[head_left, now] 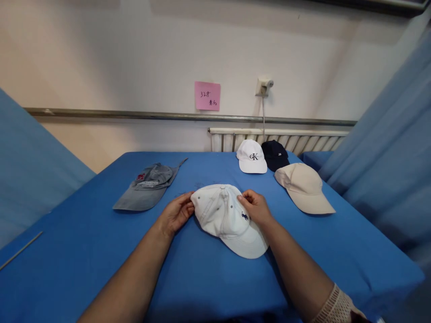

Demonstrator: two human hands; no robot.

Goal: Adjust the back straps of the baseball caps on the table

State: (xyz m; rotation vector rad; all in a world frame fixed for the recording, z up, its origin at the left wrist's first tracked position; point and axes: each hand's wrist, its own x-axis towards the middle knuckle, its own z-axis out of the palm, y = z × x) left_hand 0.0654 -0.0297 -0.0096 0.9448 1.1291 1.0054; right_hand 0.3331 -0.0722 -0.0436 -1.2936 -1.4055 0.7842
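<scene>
A white baseball cap (218, 213) with a small dark horse-rider emblem is between my hands at the middle of the blue-covered table (208, 282), its brim pointing toward me and to the right. My left hand (177, 213) pinches the cap's left edge between thumb and fingers. On the other side, my right hand (254, 206) grips the crown near the emblem, thumb on top. My right forearm covers part of the brim's right end.
Left lies a grey cap (148, 186). At the back right stand a white cap with black letters (252, 157) and a dark navy cap (275, 154), with a beige cap (303, 186) nearer. A thin stick (22, 250) lies far left. Blue curtains (387, 148) hang at both sides.
</scene>
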